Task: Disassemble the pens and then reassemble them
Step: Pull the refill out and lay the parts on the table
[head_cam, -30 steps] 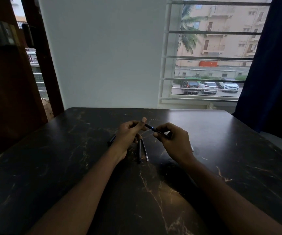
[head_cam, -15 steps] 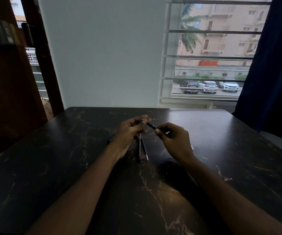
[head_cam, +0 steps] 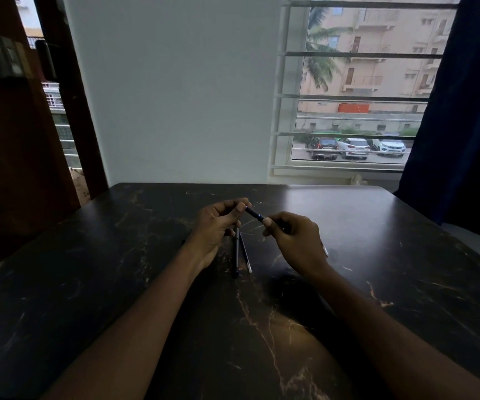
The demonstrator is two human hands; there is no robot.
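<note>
A dark pen with a blue band is held a little above the table between both hands. My left hand pinches its far end with thumb and fingertips. My right hand grips its near end, which is hidden inside the fist. Below the hands a dark pen barrel and a thin refill with a pale tip lie side by side on the black marble table. A small pale part peeks out at the right edge of my right hand.
The table's far edge meets a white wall. A barred window is at the back right, a dark blue curtain at the far right, and a dark wooden door frame at the left.
Both hands lifted the pen slightly and shifted their pinch on it. The left thumb now sits at the pen's far end. The parts on the table have not moved.
</note>
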